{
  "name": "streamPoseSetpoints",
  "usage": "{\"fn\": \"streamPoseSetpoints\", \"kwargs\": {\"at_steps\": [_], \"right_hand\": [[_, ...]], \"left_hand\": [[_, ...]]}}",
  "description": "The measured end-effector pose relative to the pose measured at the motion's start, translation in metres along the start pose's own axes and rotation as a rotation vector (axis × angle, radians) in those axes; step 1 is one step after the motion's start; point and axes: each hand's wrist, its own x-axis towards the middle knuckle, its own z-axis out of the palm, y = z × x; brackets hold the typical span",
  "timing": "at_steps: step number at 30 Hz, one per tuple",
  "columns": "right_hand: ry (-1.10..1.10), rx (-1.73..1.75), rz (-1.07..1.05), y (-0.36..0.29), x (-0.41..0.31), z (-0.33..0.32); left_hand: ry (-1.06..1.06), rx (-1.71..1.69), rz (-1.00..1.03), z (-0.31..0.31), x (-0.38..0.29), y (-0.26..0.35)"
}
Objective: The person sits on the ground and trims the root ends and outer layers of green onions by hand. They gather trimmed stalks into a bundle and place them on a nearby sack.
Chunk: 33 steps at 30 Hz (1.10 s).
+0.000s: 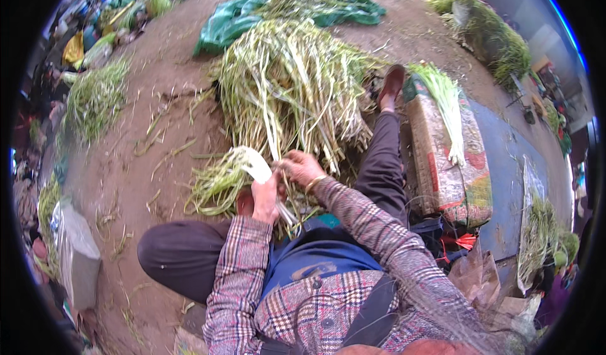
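My left hand (266,195), in front of my lap, is closed around a few white-ended vegetable stalks (257,164), which look like scallions or green garlic. Just to its right, the fingertips of my right hand (302,168) pinch a thin stalk (274,139) whose pale upper part lies against the big heap. The two hands nearly touch, and the fingers hide where the stalks meet. Straight ahead lies that heap of untrimmed green stalks (289,80), dry at its lower ends. Loose green leaves (215,184) lie to the left of my left hand.
On my right, a bundle of clean stalks (447,113) rests on a printed sack-covered block (435,165), beside a blue board (509,165). A green plastic sheet (227,21) lies beyond the heap. Far left are a grey block (78,255) and a leaf pile (97,99).
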Motion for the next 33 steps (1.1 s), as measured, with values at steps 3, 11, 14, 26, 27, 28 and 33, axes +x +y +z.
{"fn": "streamPoseSetpoints", "kwargs": {"at_steps": [3,11,14,26,27,28,33], "right_hand": [[0.052,0.006,0.005,0.008,0.011,0.006],[0.125,0.089,0.070,0.016,-0.006,-0.002],[0.089,0.213,-0.026,0.016,-0.007,0.003],[-0.378,0.017,0.099,-0.005,-0.108,-0.018],[-0.195,0.102,0.081,-0.004,-0.098,-0.013],[-0.136,0.212,0.123,-0.004,-0.082,-0.011],[-0.218,0.441,0.177,0.008,-0.011,0.002]], "left_hand": [[0.002,-0.099,-0.009,0.000,-0.001,-0.001],[-0.019,-0.046,-0.065,-0.003,0.001,-0.004],[-0.058,-0.063,-0.098,-0.002,0.003,-0.001],[-0.154,-0.269,-0.179,-0.017,0.000,0.016],[-0.176,-0.268,-0.189,-0.016,-0.001,0.016],[-0.159,-0.228,-0.208,-0.015,-0.003,0.016],[-0.180,-0.200,-0.230,-0.013,-0.008,0.016]]}}
